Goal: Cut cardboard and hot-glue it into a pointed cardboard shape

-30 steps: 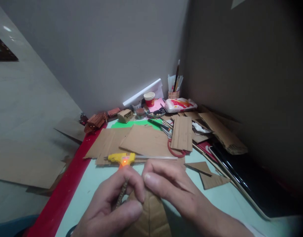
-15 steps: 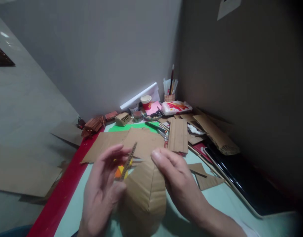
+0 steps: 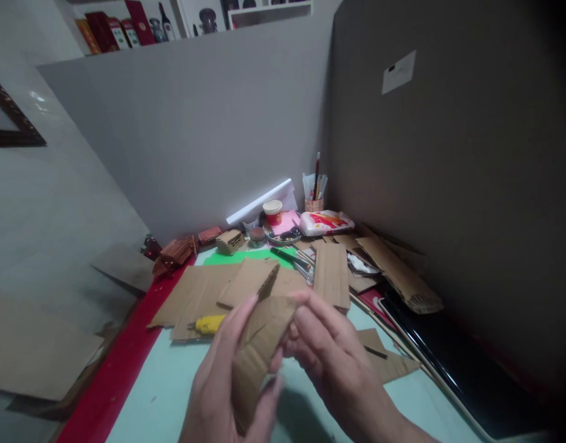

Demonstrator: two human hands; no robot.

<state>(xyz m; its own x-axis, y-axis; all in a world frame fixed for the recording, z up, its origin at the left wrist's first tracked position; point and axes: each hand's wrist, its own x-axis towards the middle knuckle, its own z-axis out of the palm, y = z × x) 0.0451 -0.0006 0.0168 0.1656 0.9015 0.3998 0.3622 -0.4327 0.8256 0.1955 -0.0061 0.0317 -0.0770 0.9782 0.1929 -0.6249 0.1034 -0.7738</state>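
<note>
A curved, creased piece of brown cardboard [image 3: 259, 344] is held up between my hands above the table. My left hand [image 3: 223, 375] wraps round its left side and lower part, the thumb at its lower right. The fingers of my right hand [image 3: 329, 351] pinch its upper right edge. Behind my left hand lies a yellow tool [image 3: 209, 324] on flat cardboard sheets [image 3: 186, 295]; its right part is hidden by the hand.
Cardboard strips [image 3: 331, 274], a black-handled knife [image 3: 287, 256] and a tissue pack [image 3: 326, 222] lie farther back. A red paper cup [image 3: 272, 212] and brush holder [image 3: 314, 204] stand near the partition. A black glossy panel [image 3: 458, 363] lies at right.
The cardboard piece has turned in my hands and narrowed to view. My left hand has moved right and closed round it. The view has tilted up, showing shelves at the top.
</note>
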